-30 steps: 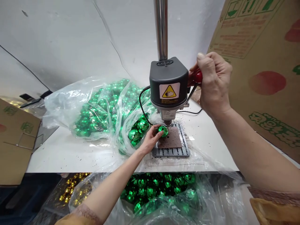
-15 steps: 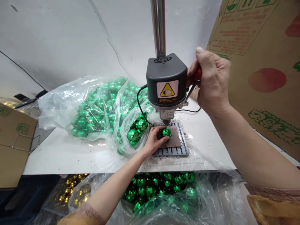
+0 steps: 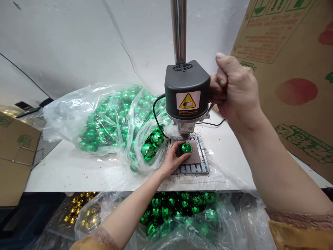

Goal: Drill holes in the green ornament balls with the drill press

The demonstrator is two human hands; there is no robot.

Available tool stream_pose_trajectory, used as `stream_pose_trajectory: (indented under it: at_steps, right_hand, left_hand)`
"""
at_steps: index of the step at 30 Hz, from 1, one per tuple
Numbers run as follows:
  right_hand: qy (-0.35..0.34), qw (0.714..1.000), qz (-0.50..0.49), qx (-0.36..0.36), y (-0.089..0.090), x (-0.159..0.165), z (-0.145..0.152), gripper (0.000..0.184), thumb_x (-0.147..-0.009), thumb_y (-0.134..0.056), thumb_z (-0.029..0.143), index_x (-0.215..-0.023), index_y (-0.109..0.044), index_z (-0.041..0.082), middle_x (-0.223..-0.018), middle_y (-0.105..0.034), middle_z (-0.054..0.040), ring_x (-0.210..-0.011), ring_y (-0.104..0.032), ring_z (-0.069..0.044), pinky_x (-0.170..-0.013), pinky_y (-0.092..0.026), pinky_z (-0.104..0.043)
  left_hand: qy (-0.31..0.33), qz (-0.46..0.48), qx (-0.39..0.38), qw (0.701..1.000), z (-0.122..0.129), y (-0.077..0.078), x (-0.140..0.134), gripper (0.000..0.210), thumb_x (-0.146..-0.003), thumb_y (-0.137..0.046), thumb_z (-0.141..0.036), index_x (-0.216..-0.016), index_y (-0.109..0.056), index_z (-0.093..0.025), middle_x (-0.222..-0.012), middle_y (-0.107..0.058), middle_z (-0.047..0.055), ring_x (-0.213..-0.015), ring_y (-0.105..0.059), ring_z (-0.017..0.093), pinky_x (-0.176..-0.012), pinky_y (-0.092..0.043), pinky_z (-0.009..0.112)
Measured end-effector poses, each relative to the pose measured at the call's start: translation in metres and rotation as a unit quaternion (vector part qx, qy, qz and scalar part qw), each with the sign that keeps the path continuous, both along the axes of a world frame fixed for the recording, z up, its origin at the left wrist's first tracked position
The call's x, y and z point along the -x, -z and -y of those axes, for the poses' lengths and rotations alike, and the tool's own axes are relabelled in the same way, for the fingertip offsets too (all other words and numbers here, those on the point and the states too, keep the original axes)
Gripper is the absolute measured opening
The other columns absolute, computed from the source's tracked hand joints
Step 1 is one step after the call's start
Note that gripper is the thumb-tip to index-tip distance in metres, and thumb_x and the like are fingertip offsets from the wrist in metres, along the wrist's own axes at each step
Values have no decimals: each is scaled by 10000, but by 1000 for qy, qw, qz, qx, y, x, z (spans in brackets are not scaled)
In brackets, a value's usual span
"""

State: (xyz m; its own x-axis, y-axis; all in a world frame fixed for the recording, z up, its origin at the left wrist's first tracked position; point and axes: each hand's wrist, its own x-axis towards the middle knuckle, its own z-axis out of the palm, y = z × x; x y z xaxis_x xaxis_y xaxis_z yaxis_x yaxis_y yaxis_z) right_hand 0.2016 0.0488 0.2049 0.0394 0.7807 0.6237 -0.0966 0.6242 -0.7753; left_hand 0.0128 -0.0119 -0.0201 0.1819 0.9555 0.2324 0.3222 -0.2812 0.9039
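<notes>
My left hand (image 3: 173, 158) pinches a shiny green faceted ball (image 3: 186, 148) between thumb and fingers. The ball rests on a brown board (image 3: 196, 156) over the slotted metal base (image 3: 192, 169) of a small drill press (image 3: 186, 86). Directly above it is the drill's chuck (image 3: 185, 136), its thin bit reaching down to the ball's top; how deep it goes, I cannot tell. On the press's right side, my right hand (image 3: 238, 88) is closed around the feed lever (image 3: 211, 108), whose end is hidden in the fingers.
Left of the press, a clear plastic bag (image 3: 62, 111) of green balls lies open toward the base. More green balls (image 3: 166, 211) fill a bag below the table edge, beside gold ones (image 3: 74, 210). Cardboard boxes (image 3: 265, 83) flank the table (image 3: 67, 170). Dark shavings surround the base.
My right hand has turned on the lever, and the red knob seen before is now covered. The view has shifted slightly; my left hand still holds the ball under the bit.
</notes>
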Motion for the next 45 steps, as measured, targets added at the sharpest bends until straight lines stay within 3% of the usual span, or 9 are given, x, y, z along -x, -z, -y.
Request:
stream_pose_trajectory:
  at_steps: [3,6,11,17,28,38,45]
  right_hand:
    - [-49,996,-65,26,3,3,26,551,-885,-563,385,-417,-323,221,-334,-318,59,-276,-240,-50,-311,-128,-249]
    - [-22,996,-89,-26,17,7,49,563,-840,-657,345,-389,-355,197,-343,-335,53,-308,-285,-51,-358,-151,-264]
    - [35,989,-75,-124,50,9,65,589,-871,-646,315,-410,-308,172,-372,-298,57,-358,-309,-41,-438,-244,-284]
    - [80,981,-60,-168,68,11,67,555,-882,-609,293,-460,-269,170,-403,-265,46,-370,-258,-50,-433,-172,-300]
    - [109,972,-54,-202,85,12,71,490,-845,-576,164,-506,-222,168,-466,-251,40,-416,-271,-54,-464,-209,-305]
    - [67,955,-12,-287,101,3,66,437,-786,-568,52,-557,-214,163,-543,-245,40,-494,-245,-31,-520,-219,-282]
    - [64,942,-14,-329,118,5,63,435,-746,-555,-2,-552,-205,169,-552,-266,47,-466,-298,-28,-509,-260,-283]
  left_hand:
    - [-4,15,10,1000,0,0,0,506,-753,-820,-359,-1212,-653,-227,-1190,-647,82,-1157,-590,268,-1048,-427,413]
    - [-2,23,10,1000,0,1,0,502,-750,-823,-358,-1206,-657,-228,-1168,-654,77,-1162,-587,268,-1050,-427,408]
    - [1,6,1,1000,1,2,0,499,-782,-799,-377,-1230,-634,-231,-1188,-644,82,-1166,-578,267,-1042,-432,412]
    - [-1,27,11,1000,2,2,-1,501,-765,-817,-359,-1215,-639,-227,-1188,-635,79,-1152,-585,261,-1040,-428,399]
    - [-4,3,-2,1000,3,0,-1,494,-778,-808,-355,-1220,-631,-222,-1189,-628,85,-1147,-586,268,-1023,-444,398]
    - [-6,-15,-14,1000,1,5,-1,492,-795,-795,-375,-1227,-608,-232,-1200,-627,76,-1150,-597,254,-1008,-472,383]
    - [-5,-10,-9,1000,3,4,-1,494,-796,-795,-378,-1229,-607,-231,-1212,-624,77,-1165,-590,261,-1016,-466,391]
